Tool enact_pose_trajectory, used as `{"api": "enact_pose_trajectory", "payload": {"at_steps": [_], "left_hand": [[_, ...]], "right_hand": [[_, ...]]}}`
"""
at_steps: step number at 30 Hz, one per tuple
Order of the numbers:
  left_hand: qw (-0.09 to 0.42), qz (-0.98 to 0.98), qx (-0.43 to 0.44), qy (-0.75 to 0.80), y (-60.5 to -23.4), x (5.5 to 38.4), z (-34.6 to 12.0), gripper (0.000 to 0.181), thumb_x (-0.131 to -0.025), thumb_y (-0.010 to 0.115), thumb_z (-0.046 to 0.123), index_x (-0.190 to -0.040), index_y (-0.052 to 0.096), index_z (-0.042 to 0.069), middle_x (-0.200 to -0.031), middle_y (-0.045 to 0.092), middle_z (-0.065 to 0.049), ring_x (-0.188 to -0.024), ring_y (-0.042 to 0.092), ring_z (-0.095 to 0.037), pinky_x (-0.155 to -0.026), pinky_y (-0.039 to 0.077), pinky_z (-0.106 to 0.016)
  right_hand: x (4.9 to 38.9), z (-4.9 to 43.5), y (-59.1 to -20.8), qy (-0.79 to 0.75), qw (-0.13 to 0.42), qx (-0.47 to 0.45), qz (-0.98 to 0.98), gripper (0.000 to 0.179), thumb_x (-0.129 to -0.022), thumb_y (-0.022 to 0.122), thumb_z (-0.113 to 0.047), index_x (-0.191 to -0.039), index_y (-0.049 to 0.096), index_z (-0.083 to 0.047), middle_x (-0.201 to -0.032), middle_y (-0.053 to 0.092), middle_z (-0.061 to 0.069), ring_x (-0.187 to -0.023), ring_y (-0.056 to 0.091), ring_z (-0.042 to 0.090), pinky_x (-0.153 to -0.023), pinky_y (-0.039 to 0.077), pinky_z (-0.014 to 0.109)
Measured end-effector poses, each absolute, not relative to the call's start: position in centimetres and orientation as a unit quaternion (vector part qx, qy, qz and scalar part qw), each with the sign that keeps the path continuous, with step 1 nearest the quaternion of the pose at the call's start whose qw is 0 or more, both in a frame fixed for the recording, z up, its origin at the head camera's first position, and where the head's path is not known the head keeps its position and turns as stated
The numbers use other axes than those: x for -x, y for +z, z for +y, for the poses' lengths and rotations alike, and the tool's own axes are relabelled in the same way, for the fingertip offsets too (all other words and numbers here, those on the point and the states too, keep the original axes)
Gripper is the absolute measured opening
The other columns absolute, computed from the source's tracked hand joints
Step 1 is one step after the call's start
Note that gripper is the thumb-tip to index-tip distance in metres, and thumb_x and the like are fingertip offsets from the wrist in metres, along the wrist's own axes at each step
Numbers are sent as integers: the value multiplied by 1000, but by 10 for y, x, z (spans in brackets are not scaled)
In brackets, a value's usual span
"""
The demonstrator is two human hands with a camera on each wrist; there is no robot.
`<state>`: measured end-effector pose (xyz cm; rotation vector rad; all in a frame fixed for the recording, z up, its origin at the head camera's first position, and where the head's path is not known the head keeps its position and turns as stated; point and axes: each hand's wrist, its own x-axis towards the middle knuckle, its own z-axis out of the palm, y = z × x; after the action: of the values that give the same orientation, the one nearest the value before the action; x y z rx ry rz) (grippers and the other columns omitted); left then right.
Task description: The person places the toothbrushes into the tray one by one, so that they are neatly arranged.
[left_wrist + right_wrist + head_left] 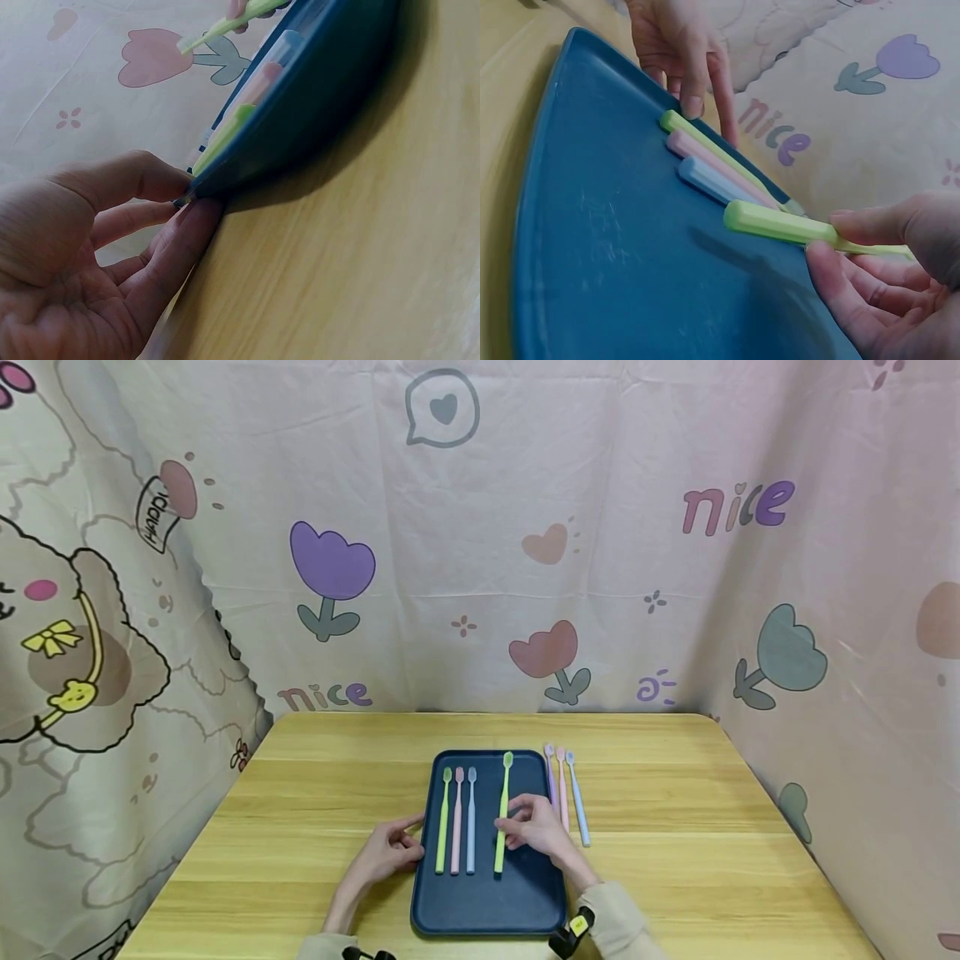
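A dark blue tray [517, 906] lies on the table. My left hand [386, 852] holds its left rim, thumb and fingertips at the edge in the left wrist view. Between the thumb and fingers of my right hand [536, 827] is a yellow-green toothbrush [502, 814], pinched by its handle with the bristle end pointing away. In the right wrist view it is raised off the tray, over a shadow. Side by side on the tray's left part lie a green toothbrush [442, 827], a pink toothbrush [457, 827] and a blue toothbrush [471, 827].
Along the tray's right side lie a purple toothbrush [552, 781], a pink toothbrush [562, 789] and a blue toothbrush [577, 797], partly behind the right hand. The wooden table [675, 835] extends to a printed curtain [465, 660] behind and at the sides.
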<state>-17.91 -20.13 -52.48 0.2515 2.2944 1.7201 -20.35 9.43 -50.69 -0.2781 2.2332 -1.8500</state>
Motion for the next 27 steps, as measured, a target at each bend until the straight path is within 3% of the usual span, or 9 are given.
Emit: {"api": "enact_pose_trajectory", "payload": {"at_steps": [8, 13, 27], "left_hand": [[129, 793, -87, 589, -525, 179, -202, 68, -84, 68, 1, -146, 42, -12, -86, 70, -13, -72, 63, -9, -65, 57, -22], [130, 792, -88, 589, -525, 179, -201, 67, -85, 68, 2, -146, 43, -11, -88, 71, -15, -72, 63, -9, -65, 57, -23], [130, 792, -87, 590, -526, 179, -202, 67, -85, 68, 2, -146, 43, -11, -88, 71, -15, -72, 63, -10, -65, 58, -23]], "right_hand": [[209, 82, -512, -628, 149, 87, 759, 33, -90, 72, -12, -112, 56, 8, -75, 71, 15, -56, 68, 15, -60, 62, 39], [211, 77, -515, -620, 163, 88, 762, 34, -91, 72, -11, -113, 55, 9, -77, 72, 15, -56, 68, 14, -59, 62, 38], [216, 65, -524, -573, 131, 82, 805, 32, -87, 73, -9, -110, 58, 6, -70, 68, 11, -48, 64, 12, -51, 59, 33]]}}
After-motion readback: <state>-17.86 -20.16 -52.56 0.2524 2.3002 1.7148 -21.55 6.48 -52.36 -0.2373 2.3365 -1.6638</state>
